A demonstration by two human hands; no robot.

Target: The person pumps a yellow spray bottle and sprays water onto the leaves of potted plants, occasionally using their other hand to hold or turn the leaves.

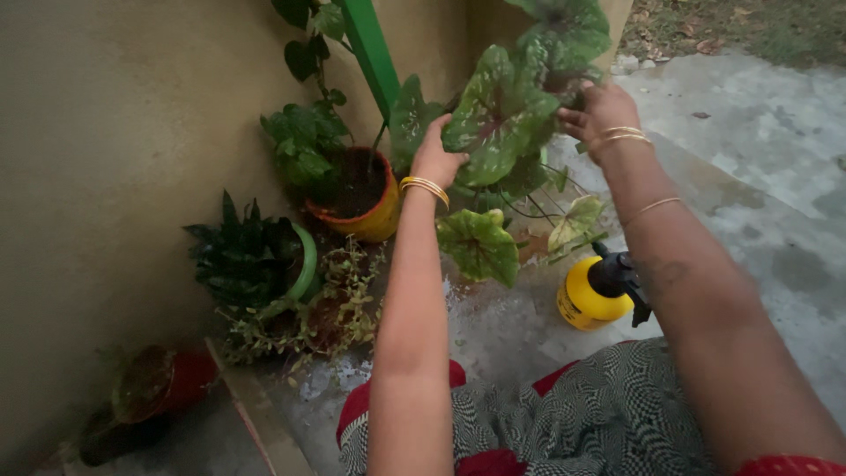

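Note:
A leafy plant [507, 115] with large green, pink-veined leaves stands in front of me near the wall corner. My left hand [436, 154], with gold bangles at the wrist, reaches into its leaves and touches one large leaf from behind. My right hand [601, 113], also with bangles, pinches a leaf higher up on the right side of the plant. The fingertips of both hands are partly hidden by foliage. A yellow spray bottle [592, 295] with a black nozzle stands on the ground under my right forearm.
An orange pot [374, 220] with a climbing plant stands by the wall. A green pot [304, 264] with dark leaves and a small trailing plant [339, 313] sit to its left. A red pot [181, 379] lies lower left. A green post [370, 53] rises behind. Concrete floor [758, 167] lies to the right.

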